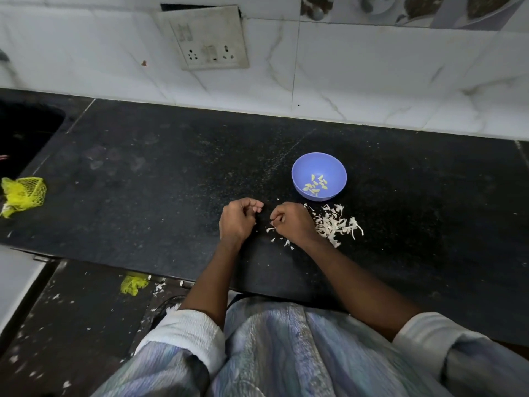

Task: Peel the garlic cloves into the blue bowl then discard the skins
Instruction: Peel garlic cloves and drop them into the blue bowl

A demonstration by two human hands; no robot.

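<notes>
your left hand (239,222) and right hand (290,223) sit close together on the black desk (160,179), just in front of the blue bowl (319,176). both grips curled. the right pinches what looks like a shred of skin at its fingertips; what the left holds, if anything, i cannot tell — its fingers hide it.

step in hand, judged: gathering skins, or finishing a last clove. keep peelings on the near side so none fall in the bowl. sweep the stray flakes by your right wrist toward the skin pile (336,224) before lifting, and scoop with a cupped palm; they look light and will scatter.

peeled garlic cloves (315,185): small, pale yellow, clustered at the bowl bottom. skins: white, papery, curled, heaped just right of your right hand.
</notes>
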